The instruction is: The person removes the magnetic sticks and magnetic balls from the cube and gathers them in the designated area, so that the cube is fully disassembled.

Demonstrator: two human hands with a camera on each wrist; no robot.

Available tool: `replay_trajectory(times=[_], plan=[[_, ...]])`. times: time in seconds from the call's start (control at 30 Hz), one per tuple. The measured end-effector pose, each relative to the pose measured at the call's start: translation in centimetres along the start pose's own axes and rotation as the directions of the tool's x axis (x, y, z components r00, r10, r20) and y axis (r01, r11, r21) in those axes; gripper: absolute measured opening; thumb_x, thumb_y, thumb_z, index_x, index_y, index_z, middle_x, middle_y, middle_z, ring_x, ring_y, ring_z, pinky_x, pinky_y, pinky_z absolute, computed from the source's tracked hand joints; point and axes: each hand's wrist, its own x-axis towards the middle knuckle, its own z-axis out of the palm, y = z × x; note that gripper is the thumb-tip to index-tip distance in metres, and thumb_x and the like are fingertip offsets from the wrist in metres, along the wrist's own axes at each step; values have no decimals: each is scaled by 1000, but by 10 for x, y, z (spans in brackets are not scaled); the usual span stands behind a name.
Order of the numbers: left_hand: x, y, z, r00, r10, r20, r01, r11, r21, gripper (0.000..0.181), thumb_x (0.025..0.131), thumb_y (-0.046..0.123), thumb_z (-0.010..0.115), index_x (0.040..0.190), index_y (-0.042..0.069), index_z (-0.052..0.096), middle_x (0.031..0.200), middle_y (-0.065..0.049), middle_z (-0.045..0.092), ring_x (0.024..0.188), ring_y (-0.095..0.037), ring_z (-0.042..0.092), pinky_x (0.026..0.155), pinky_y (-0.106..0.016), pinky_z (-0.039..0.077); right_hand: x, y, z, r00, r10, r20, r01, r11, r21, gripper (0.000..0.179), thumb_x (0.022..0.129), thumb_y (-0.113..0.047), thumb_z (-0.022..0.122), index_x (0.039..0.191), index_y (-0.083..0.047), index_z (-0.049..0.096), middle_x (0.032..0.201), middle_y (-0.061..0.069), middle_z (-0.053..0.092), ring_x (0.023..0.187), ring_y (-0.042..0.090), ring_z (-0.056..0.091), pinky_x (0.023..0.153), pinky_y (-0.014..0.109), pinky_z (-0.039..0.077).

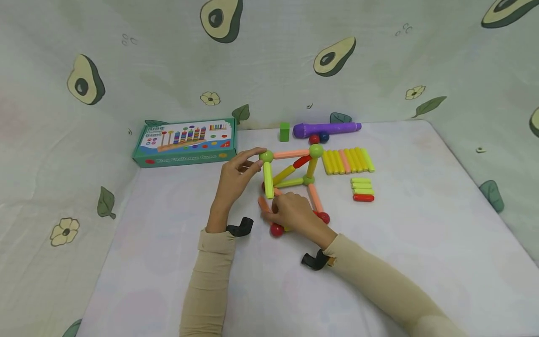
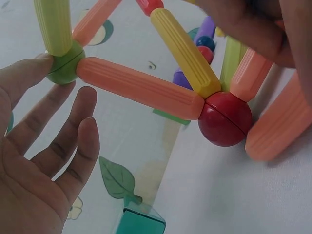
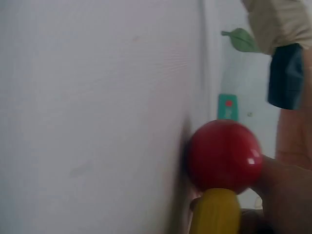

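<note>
A frame of coloured rods and balls stands mid-table. My left hand pinches the green ball at its upper left corner, thumb on one side; in the left wrist view the other fingers spread below. A light green rod and an orange rod run from that ball. Low at the front, my right hand has curled fingers on an orange rod, partly covering it. A red ball sits just below those fingers. Another red ball joins several rods in the left wrist view.
Right of the frame lie a row of yellow rods and short rods. Behind are a purple stick, a green block, a red ball and a blue ball. A game box lies back left.
</note>
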Motion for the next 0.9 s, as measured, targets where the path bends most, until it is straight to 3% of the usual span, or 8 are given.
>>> replay_trajectory(times=[0.07,0.4,0.63,0.73,0.83,0.9], plan=[[-2,8,-1,1000,-3,-1,3,1000,-2,32,99,11,64,131,9,66,129,-7,64,93,-29,67,88,-51,52,3,-3,2,1000,14,1,-14,1000,9,34,89,-34,76,65,-13,64,48,-4,48,43,12,50,40,23,33],[-1,8,-1,1000,14,0,-14,1000,5,31,99,10,64,130,8,67,128,-8,65,92,-24,68,87,-49,54,2,3,4,991,129,-22,-127,990,54,36,91,-35,72,64,-13,63,47,-2,49,41,14,51,38,21,32],[-1,10,-1,1000,6,14,-7,1000,10,32,99,11,64,131,8,66,128,-8,64,94,-27,68,88,-47,54,-2,7,-2,995,81,-60,-75,992,100,30,95,-32,69,71,-13,66,50,-3,49,43,12,50,40,22,33],[0,5,0,1000,-1,17,1,1000,12,32,99,12,64,131,9,66,129,-7,64,95,-28,68,89,-47,54,-5,10,-10,991,38,-127,-17,987,160,24,97,-27,65,79,-13,72,53,-3,50,48,12,48,44,23,33],[2,-6,1,1000,5,6,-5,1000,9,32,99,12,64,131,10,66,128,-7,64,94,-28,68,88,-49,53,-8,12,-22,974,-8,-225,68,963,260,20,100,-24,62,94,-10,76,63,-1,57,57,15,51,50,25,39],[4,-14,2,1000,14,0,-14,1000,10,32,99,12,65,131,12,66,128,-6,65,93,-27,68,87,-49,54,-10,11,-30,962,-13,-271,116,923,366,23,102,-27,60,103,-10,75,74,3,65,66,21,58,57,29,47]])
